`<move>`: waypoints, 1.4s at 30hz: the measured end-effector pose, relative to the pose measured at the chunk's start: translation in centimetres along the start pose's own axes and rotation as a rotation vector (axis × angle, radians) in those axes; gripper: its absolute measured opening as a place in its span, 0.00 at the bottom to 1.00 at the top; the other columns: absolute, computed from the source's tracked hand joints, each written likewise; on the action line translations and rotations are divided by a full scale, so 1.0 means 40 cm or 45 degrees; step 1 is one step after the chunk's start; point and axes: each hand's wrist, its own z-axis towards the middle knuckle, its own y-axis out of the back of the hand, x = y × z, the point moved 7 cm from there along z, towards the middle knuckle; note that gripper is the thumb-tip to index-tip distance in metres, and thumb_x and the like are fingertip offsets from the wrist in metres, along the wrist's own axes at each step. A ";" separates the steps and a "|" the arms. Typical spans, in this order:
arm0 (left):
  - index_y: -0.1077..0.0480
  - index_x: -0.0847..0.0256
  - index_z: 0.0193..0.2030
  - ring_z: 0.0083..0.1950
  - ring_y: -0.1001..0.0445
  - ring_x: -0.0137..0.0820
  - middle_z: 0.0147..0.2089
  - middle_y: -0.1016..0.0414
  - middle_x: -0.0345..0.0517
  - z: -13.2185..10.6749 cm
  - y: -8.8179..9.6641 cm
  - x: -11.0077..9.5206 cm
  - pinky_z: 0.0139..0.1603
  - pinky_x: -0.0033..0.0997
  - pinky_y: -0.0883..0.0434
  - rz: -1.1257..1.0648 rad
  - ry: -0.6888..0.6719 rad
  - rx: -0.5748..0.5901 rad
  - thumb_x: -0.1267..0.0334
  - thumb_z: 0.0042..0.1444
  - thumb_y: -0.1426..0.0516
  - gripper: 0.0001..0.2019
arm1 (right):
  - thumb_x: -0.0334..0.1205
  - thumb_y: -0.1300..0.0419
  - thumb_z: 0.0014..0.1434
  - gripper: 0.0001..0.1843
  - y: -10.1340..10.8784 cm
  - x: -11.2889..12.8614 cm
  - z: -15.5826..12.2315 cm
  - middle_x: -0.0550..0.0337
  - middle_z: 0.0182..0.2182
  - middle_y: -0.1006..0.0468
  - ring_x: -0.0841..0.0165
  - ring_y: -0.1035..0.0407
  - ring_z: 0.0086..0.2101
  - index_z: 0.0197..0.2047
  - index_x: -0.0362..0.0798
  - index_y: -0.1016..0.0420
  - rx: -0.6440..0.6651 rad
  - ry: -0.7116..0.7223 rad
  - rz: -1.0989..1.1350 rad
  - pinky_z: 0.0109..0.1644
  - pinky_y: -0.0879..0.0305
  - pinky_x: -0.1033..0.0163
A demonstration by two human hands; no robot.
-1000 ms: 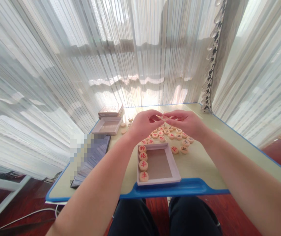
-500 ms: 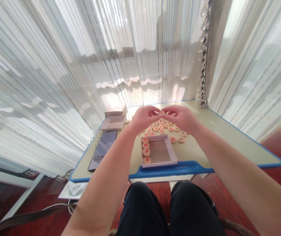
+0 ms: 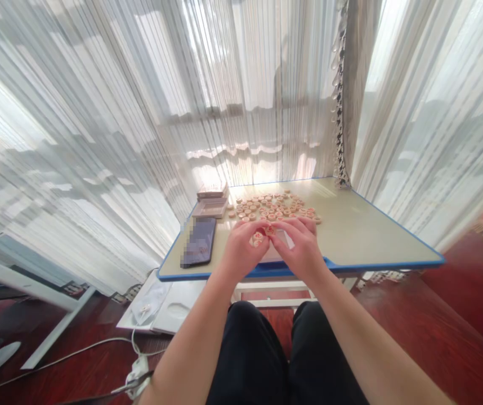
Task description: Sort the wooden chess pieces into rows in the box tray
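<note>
Between the fingertips of both hands is one round Chinese chess piece (image 3: 270, 230) with a red character. My left hand (image 3: 244, 247) pinches it from the left, and my right hand (image 3: 301, 243) from the right. Both hands are over the shallow cardboard box (image 3: 272, 254) at the table's near edge, covering most of it. Through the gap of the left hand, red-marked pieces (image 3: 257, 237) show along the box's left side. Just beyond the hands, many loose wooden chess pieces (image 3: 272, 215) lie spread over the table.
A dark tablet or phone (image 3: 201, 241) lies at the table's left. Behind it are an open box lid (image 3: 210, 207) and a stack of boxes or books (image 3: 211, 191). The pale table (image 3: 363, 225) has a blue rim. Sheer curtains (image 3: 241, 84) hang beyond it. Cables (image 3: 135, 349) run on the floor.
Both hands have come back toward me, from above the loose pieces to over the box, still holding a chess piece between them. The camera view has shifted too.
</note>
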 end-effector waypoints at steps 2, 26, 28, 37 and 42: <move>0.28 0.61 0.40 0.40 0.30 0.31 0.35 0.24 0.44 -0.032 0.004 0.005 0.46 0.33 0.32 -0.024 -0.009 -0.028 0.69 0.49 0.44 0.11 | 0.42 0.41 0.55 0.11 -0.008 0.013 -0.028 0.56 0.38 0.23 0.60 0.37 0.44 0.42 0.51 0.23 -0.030 0.015 0.014 0.53 0.44 0.53; 0.26 0.62 0.33 0.24 0.43 0.23 0.23 0.37 0.35 -0.101 -0.029 0.154 0.26 0.24 0.42 -0.335 0.592 0.163 0.60 0.44 0.41 0.10 | 0.42 0.44 0.57 0.12 -0.064 0.053 -0.080 0.58 0.34 0.22 0.62 0.37 0.39 0.41 0.51 0.22 0.247 0.208 -0.179 0.47 0.43 0.56; 0.25 0.62 0.32 0.25 0.42 0.23 0.24 0.37 0.36 -0.099 -0.025 0.145 0.27 0.24 0.41 -0.301 0.536 0.164 0.61 0.45 0.41 0.09 | 0.42 0.44 0.57 0.12 -0.065 0.056 -0.081 0.58 0.35 0.22 0.63 0.37 0.39 0.40 0.51 0.21 0.255 0.218 -0.186 0.48 0.43 0.56; 0.24 0.61 0.31 0.27 0.39 0.25 0.26 0.32 0.39 -0.099 -0.024 0.134 0.30 0.26 0.39 -0.216 0.463 0.189 0.58 0.46 0.41 0.10 | 0.39 0.45 0.59 0.12 -0.067 0.055 -0.081 0.58 0.34 0.22 0.64 0.36 0.38 0.40 0.52 0.21 0.255 0.218 -0.177 0.46 0.42 0.57; 0.24 0.62 0.31 0.28 0.38 0.25 0.28 0.28 0.41 -0.099 -0.026 0.139 0.31 0.26 0.39 -0.237 0.479 0.182 0.62 0.47 0.43 0.08 | 0.39 0.45 0.58 0.11 -0.065 0.050 -0.081 0.58 0.32 0.21 0.64 0.35 0.37 0.37 0.51 0.21 0.253 0.218 -0.145 0.46 0.41 0.57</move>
